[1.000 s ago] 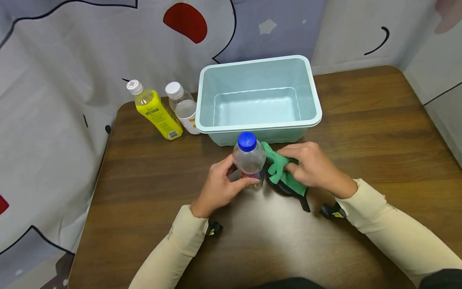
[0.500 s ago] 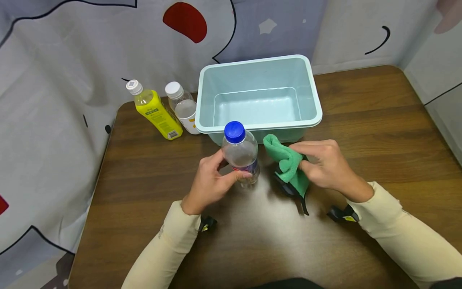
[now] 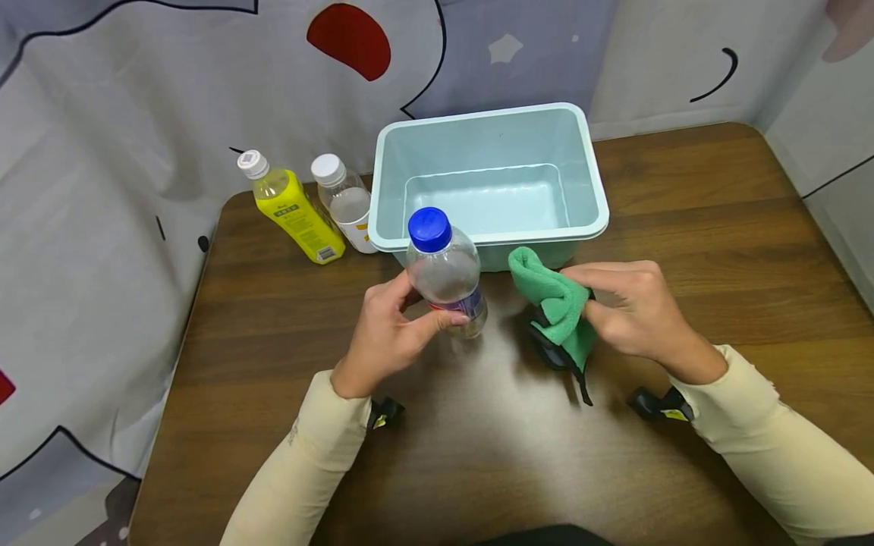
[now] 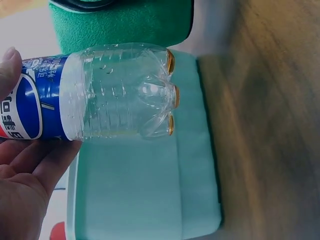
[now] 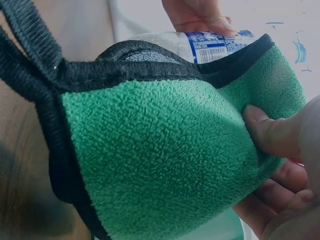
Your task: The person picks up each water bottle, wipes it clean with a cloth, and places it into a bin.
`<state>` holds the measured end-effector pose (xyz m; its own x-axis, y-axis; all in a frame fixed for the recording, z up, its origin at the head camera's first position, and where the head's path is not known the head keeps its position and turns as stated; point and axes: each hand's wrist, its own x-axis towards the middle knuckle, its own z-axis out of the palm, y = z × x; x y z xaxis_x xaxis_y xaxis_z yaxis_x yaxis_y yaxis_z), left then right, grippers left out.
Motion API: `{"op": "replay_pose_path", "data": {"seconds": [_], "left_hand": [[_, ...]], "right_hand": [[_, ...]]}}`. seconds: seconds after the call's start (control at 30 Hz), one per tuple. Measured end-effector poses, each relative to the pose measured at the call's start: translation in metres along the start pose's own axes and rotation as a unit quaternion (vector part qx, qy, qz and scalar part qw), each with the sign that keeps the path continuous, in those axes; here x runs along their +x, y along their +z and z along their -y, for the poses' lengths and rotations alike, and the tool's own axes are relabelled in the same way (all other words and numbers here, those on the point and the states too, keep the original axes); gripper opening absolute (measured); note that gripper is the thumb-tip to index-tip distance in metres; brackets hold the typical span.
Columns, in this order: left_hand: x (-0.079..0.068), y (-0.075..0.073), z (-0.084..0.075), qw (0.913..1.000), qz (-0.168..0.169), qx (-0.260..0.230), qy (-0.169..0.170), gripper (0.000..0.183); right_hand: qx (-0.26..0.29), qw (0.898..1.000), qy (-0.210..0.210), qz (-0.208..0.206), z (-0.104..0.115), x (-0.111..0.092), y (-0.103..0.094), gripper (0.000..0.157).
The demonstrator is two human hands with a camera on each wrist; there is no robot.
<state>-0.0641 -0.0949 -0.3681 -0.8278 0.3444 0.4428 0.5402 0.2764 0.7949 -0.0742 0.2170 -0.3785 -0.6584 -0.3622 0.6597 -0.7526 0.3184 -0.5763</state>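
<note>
My left hand (image 3: 392, 326) grips a clear plastic bottle (image 3: 445, 269) with a blue cap and a blue and red label. The bottle leans, cap toward the back left, just in front of the basin. Its lobed base (image 4: 157, 95) and water droplets on the wall show in the left wrist view. To the right, my right hand (image 3: 635, 311) pinches a folded green towel (image 3: 551, 299) between thumb and fingers. Black edging and a black loop (image 5: 32, 40) run along the towel, which hangs with its lower end toward me. Part of the bottle is behind the towel in the right wrist view.
A pale green basin (image 3: 539, 254) stands at the back of the wooden table (image 3: 273, 356). Left of it are a yellow-labelled bottle (image 3: 297, 216) and a clear bottle with a white cap (image 3: 350, 205). A patterned curtain (image 3: 136, 91) hangs behind the table.
My left hand has moved the bottle left and back, tilting and lifting it. My right hand has drawn the towel to the right, away from the bottle. The basin and other bottles stayed put.
</note>
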Motion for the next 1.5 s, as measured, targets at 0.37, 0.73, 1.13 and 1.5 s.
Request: {"op": "replay_pose_path", "data": {"seconds": [0.37,0.73,1.13,1.5], "left_hand": [[0.004,-0.004,-0.004,1.0,-0.004,-0.004,0.002,0.063],[0.011,-0.011,-0.012,0.9999,0.003,-0.009,-0.005,0.064],[0.019,-0.019,-0.017,0.9998,0.007,0.008,0.019,0.064],[0.028,-0.027,-0.025,0.9991,0.022,0.019,0.031,0.068]], "right_hand": [[0.012,1.0,-0.003,-0.007,0.001,0.0,-0.003,0.036],[0.014,1.0,-0.001,-0.007,0.002,0.001,-0.007,0.033],[0.008,1.0,0.007,-0.015,0.003,-0.001,-0.009,0.035],[0.012,1.0,0.005,-0.014,0.003,0.0,-0.01,0.034]]}}
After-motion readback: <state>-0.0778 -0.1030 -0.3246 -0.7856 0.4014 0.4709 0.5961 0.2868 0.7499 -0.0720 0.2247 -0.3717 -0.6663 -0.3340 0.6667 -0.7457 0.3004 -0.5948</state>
